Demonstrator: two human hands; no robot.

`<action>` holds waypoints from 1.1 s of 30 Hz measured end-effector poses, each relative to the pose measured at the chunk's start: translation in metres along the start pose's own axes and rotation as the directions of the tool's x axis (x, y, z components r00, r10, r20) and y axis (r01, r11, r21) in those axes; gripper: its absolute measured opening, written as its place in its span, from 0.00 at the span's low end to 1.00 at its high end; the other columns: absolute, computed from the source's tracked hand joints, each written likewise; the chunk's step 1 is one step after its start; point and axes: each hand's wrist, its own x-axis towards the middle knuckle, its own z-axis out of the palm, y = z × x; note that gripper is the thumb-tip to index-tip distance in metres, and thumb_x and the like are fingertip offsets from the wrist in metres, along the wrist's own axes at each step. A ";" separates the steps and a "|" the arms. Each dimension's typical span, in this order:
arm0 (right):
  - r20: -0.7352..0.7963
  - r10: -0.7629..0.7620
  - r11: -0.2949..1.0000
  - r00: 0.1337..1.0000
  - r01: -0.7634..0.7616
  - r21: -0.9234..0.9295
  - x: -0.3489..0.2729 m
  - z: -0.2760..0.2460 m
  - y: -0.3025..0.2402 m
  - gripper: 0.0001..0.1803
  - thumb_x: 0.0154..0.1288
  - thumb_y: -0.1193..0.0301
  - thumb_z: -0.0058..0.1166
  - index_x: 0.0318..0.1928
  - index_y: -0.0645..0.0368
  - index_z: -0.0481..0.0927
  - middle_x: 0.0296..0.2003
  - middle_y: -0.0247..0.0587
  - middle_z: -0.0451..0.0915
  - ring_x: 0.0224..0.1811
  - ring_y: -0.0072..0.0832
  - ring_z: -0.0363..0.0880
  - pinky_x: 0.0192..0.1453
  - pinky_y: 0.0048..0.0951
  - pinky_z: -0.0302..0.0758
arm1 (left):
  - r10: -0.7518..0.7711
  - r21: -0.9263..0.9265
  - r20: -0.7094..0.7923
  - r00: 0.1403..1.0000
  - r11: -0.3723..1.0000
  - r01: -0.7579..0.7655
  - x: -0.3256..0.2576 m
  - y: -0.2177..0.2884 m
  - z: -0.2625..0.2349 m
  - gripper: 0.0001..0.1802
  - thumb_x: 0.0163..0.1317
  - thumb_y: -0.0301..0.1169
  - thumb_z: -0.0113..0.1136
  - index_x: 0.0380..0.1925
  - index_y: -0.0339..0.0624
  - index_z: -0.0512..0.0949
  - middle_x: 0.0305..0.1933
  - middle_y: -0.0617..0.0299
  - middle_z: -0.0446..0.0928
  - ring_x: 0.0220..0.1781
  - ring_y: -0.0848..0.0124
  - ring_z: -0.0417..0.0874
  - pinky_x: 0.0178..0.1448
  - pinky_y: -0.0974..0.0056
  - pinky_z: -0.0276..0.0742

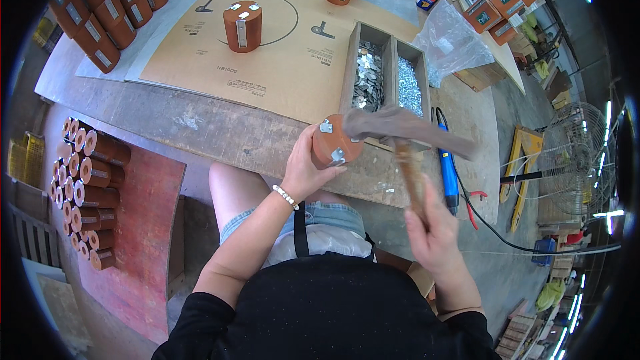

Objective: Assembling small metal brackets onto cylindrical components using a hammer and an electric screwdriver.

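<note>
My left hand (303, 165) is wrapped round the side of a reddish-brown cylinder (331, 140) at the table's front edge, keeping its round end up. Small silver metal pieces (338, 157) sit on that end near the rim. In my right hand (435, 230) is a hammer (408, 170), gripped by its wooden handle. The hammer's head, slightly blurred, overlaps the cylinder's right side; whether it touches cannot be told. Farther off, a similar cylinder (244, 32) stands upright on a cardboard sheet (180, 60), with metal pieces on top and a metal strip down its side.
Just beyond the hammer, a two-part wooden box (390, 70) holds flat metal pieces (368, 80) and small nail-like fasteners (409, 87). A blue corded tool (448, 177) and red-handled pliers (475, 208) lie to its right. Stacked cylinders (107, 17) stand far left; more (93, 187) lie on a red board.
</note>
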 end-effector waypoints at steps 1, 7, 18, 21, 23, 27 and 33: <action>0.134 0.077 0.997 0.988 -0.074 -0.022 -0.004 0.010 0.007 0.28 0.59 0.76 0.51 0.60 0.68 0.61 0.36 0.60 0.76 0.35 0.45 0.79 0.39 0.34 0.74 | 0.013 -0.005 -0.002 1.000 1.000 -0.013 0.000 0.000 0.001 0.48 0.31 0.31 0.75 0.55 0.41 0.60 0.55 0.52 0.66 0.57 0.56 0.68 0.59 0.59 0.67; 0.280 0.250 0.964 0.927 -0.264 0.013 -0.003 0.006 0.010 0.28 0.59 0.76 0.50 0.59 0.69 0.61 0.36 0.58 0.76 0.34 0.42 0.79 0.39 0.32 0.74 | 0.031 0.071 -0.008 0.999 0.997 -0.030 0.001 0.001 0.001 0.48 0.32 0.30 0.76 0.55 0.39 0.58 0.53 0.50 0.68 0.55 0.59 0.72 0.57 0.60 0.69; 0.015 0.268 0.961 0.963 -0.268 0.065 0.002 -0.013 0.010 0.27 0.59 0.77 0.49 0.59 0.71 0.61 0.41 0.54 0.77 0.34 0.32 0.80 0.39 0.26 0.73 | -0.023 -0.028 0.276 0.961 0.999 0.032 0.023 0.012 -0.032 0.61 0.34 0.31 0.76 0.65 0.40 0.43 0.62 0.49 0.58 0.62 0.62 0.63 0.65 0.61 0.60; 0.054 0.244 0.969 0.968 -0.246 0.031 0.010 -0.011 0.005 0.27 0.59 0.77 0.50 0.59 0.70 0.61 0.38 0.53 0.78 0.33 0.34 0.80 0.38 0.28 0.74 | 0.025 -0.028 0.246 0.969 0.999 -0.018 0.023 0.008 -0.026 0.61 0.34 0.31 0.76 0.65 0.39 0.44 0.63 0.49 0.57 0.63 0.63 0.63 0.65 0.61 0.61; 0.028 0.131 0.991 0.991 -0.132 0.022 0.015 0.002 0.014 0.27 0.59 0.77 0.50 0.59 0.70 0.61 0.37 0.52 0.79 0.32 0.36 0.80 0.37 0.29 0.74 | 0.035 -0.098 0.234 0.972 0.995 -0.012 0.020 0.003 -0.021 0.60 0.33 0.31 0.76 0.65 0.39 0.46 0.62 0.50 0.58 0.63 0.63 0.63 0.65 0.61 0.61; 0.231 0.221 0.971 0.947 -0.236 0.037 0.023 0.013 0.015 0.28 0.59 0.77 0.51 0.59 0.69 0.61 0.38 0.54 0.78 0.33 0.40 0.79 0.38 0.30 0.74 | -0.066 -0.135 0.249 0.966 0.986 0.102 0.018 0.004 -0.017 0.54 0.33 0.31 0.76 0.61 0.38 0.53 0.58 0.51 0.65 0.60 0.61 0.67 0.63 0.61 0.64; -0.087 -0.101 0.994 0.991 0.098 -0.039 0.035 0.016 0.005 0.28 0.59 0.75 0.51 0.60 0.65 0.61 0.35 0.57 0.77 0.35 0.45 0.79 0.39 0.35 0.73 | -0.016 -0.080 0.234 0.972 0.996 0.036 0.019 0.004 -0.022 0.53 0.33 0.31 0.76 0.60 0.36 0.56 0.57 0.51 0.67 0.58 0.64 0.70 0.61 0.62 0.66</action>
